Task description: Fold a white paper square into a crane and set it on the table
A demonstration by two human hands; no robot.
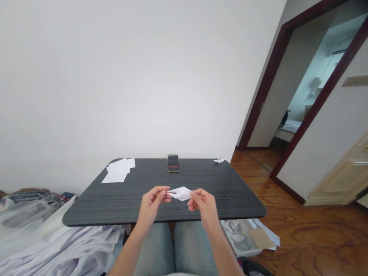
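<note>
A small piece of folded white paper (181, 193) is stretched between my two hands, above the near half of the dark table (100, 208). At its left tip, my left hand (153, 202) pinches a narrow point between thumb and fingers. The right end is gripped by my right hand (204, 201), thumb on top and the other fingers curled beneath. The paper is wide in the middle and tapers toward the left. Finer creases are too small to make out.
Several white sheets (118, 171) lie at the table's back left. A phone (173, 162) stands at the back middle, and a small folded paper figure (219, 160) sits at the back right. Right of my legs is a white bin (243, 239); white cloth (63, 260) is heaped to the left.
</note>
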